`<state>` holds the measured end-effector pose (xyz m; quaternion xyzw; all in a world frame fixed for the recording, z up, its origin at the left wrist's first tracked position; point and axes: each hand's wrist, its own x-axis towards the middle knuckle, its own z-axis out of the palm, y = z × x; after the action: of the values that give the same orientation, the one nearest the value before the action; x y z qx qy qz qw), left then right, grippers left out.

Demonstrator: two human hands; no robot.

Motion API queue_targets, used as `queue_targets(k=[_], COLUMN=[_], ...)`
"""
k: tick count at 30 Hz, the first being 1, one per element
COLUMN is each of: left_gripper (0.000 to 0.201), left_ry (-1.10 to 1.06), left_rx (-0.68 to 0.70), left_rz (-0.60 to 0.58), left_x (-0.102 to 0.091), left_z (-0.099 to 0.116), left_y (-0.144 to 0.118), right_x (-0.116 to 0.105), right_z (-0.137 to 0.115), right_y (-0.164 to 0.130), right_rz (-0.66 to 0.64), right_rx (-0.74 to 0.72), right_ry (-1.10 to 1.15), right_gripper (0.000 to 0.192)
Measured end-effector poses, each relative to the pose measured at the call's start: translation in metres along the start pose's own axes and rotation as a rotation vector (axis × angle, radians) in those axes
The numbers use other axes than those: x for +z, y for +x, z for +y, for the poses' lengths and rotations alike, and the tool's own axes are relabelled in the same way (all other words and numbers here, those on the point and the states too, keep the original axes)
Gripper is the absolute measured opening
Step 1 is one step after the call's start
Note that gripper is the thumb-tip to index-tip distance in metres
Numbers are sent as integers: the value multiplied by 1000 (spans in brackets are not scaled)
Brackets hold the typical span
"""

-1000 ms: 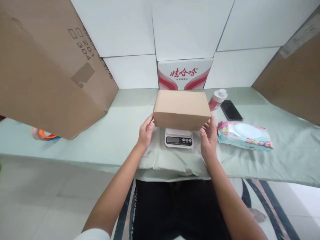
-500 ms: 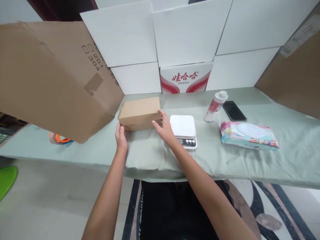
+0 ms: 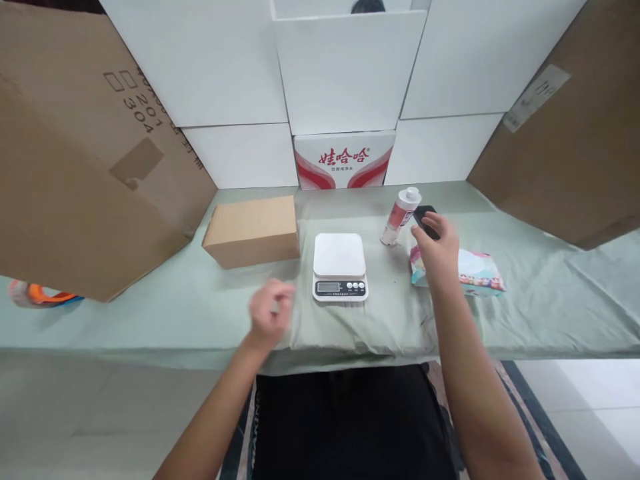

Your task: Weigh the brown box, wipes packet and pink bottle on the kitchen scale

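Red characters 娃哈哈 on white carton (image 3: 344,160), digits 201 and 304 on big cardboard box (image 3: 90,153)

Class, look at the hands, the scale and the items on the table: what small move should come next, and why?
Probably the right hand closes on the wipes pack beneath it and carries it to the scale. The scale's platform is bare, the brown box sits apart to its left, and the left hand is empty over the cloth.
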<state>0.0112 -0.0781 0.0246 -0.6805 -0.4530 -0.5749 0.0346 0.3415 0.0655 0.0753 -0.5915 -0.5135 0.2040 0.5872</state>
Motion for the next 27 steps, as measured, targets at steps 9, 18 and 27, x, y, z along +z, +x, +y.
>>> queue_targets(k=[9, 18, 27], left_gripper=[17, 10, 3], left_ry=[-358, -530, -695], left_rx=[958, 1018, 921], left_rz=[-1436, -1181, -1078], left_x=[163, 196, 207], left_z=[135, 112, 114], left_y=[-72, -179, -191], right_x=[56, 84, 101], right_z=[29, -4, -5], right_y=[45, -13, -41], right_rz=[-114, -245, -482], right_rx=[29, -233, -249], right_ry=[-184, 256, 228], right_gripper=[50, 43, 46])
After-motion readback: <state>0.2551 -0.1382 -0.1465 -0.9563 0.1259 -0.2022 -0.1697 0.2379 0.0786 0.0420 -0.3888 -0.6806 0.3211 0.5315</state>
